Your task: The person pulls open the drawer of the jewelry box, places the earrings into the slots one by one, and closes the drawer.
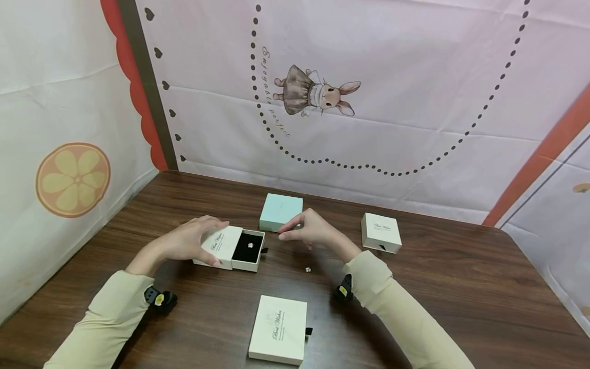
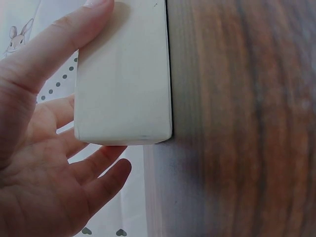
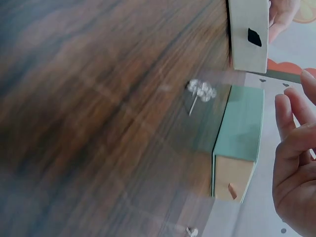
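Between our two hands, left of the table's middle, lies the cream cardboard drawer box (image 1: 229, 248) with its black-lined tray (image 1: 249, 249) slid out to the right, a small pale earring (image 1: 249, 244) on the lining. Its long axis runs left to right, the open tray end pointing toward our right hand (image 1: 310, 229). Our left hand (image 1: 191, 240) grips the box's sleeve, thumb on the near side and fingers over the far edge. Our right hand hovers just right of the tray, fingers loosely bent and holding nothing, in front of the mint-green square box (image 1: 280, 212). On the dark wooden table (image 1: 461, 287), nearer us than that hand, sits a tiny silvery stud earring (image 1: 307, 269). Our right hand is the nearer to both.
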`<state>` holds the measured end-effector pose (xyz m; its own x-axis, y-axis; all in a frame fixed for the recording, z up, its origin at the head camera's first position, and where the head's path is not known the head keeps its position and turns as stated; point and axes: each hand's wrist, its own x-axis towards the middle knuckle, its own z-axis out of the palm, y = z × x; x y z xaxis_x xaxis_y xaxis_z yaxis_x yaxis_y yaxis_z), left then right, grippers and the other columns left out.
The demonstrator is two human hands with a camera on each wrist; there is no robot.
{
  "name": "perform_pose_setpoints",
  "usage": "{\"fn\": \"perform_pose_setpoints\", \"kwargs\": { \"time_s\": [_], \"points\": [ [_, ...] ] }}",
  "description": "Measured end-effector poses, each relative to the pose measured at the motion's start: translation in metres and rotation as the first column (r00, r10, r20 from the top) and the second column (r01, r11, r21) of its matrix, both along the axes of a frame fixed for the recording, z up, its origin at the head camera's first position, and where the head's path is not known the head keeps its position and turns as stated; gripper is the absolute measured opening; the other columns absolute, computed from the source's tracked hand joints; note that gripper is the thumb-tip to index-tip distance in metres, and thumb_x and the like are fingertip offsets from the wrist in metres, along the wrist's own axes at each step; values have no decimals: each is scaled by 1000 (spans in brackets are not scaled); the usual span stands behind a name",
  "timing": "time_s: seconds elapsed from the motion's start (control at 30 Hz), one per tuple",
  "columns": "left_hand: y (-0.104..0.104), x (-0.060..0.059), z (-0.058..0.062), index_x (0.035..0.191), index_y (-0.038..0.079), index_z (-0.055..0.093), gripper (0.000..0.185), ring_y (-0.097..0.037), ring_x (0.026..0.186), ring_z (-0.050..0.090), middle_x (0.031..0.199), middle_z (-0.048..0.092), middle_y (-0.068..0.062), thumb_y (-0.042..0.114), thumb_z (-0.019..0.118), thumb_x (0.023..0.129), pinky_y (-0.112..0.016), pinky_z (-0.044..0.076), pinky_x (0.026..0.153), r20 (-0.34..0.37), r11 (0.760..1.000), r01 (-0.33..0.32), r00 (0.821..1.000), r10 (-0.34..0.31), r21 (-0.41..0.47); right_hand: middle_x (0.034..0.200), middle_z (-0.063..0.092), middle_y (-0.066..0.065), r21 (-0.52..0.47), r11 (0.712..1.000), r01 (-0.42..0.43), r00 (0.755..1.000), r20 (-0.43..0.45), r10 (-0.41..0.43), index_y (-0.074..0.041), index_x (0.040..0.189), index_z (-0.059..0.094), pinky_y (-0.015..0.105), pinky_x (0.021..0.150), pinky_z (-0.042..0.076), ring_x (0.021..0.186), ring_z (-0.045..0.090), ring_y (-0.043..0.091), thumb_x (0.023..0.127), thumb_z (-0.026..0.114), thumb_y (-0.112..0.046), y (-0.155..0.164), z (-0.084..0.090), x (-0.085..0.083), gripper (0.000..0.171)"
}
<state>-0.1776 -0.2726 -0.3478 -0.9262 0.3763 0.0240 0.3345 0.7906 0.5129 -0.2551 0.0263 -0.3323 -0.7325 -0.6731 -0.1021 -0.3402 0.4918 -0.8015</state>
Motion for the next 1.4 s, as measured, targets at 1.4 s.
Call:
{"fn": "perform_pose_setpoints", "kwargs": {
  "time_s": [1.4],
  "points": [
    [0, 0, -1, 133, 4, 45, 93, -37, 116, 41, 130, 45, -18, 45, 81, 59, -55, 35, 88, 2, 1000, 1, 1000, -1, 1, 68, 68, 2, 193, 968, -160, 979, 158, 130, -8, 85, 72, 21, 35, 33, 33, 33, 7, 76, 73, -12, 42, -14, 9, 10]
  ]
}}
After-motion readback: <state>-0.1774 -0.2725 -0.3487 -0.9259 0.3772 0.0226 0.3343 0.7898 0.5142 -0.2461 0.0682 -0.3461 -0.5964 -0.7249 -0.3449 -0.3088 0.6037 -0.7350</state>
